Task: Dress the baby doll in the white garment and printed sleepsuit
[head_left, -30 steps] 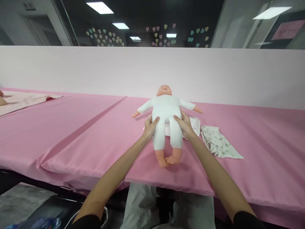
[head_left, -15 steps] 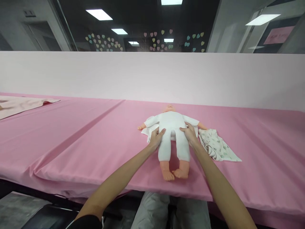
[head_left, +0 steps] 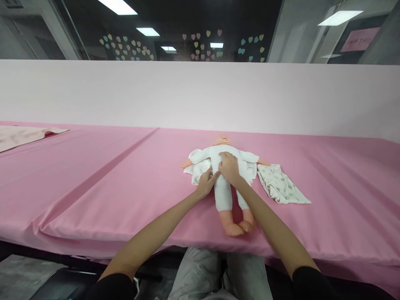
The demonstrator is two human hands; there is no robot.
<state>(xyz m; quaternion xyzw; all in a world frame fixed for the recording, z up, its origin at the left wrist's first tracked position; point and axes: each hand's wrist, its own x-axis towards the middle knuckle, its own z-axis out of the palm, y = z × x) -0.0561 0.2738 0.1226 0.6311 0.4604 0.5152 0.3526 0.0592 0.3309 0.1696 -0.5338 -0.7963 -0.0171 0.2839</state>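
Observation:
A baby doll (head_left: pixel 223 200) with a white cloth body lies on its back, feet towards me. Under its torso is spread a white garment (head_left: pixel 197 170), which shows at both sides. My left hand (head_left: pixel 206 183) is closed around the side of the doll's hip, thumb on top, fingers partly hidden beside the garment. Across the doll's belly rests my right hand (head_left: pixel 229 168), its fingers and thumb apart. To the right, close to the doll's hand, lies a folded white cloth with a small green print (head_left: pixel 283 185).
A pink sheet (head_left: pixel 125 187) covers the padded table, with a raised fold on the left. A pale cloth (head_left: pixel 25 135) lies at the far left. Along the back runs a white wall (head_left: pixel 187 96) below a dark window. My legs are at the front edge.
My right hand has moved left from the doll's hip onto its belly. The doll's hips and legs have shifted and turned slightly, with the feet further right. My left hand stays at the hip.

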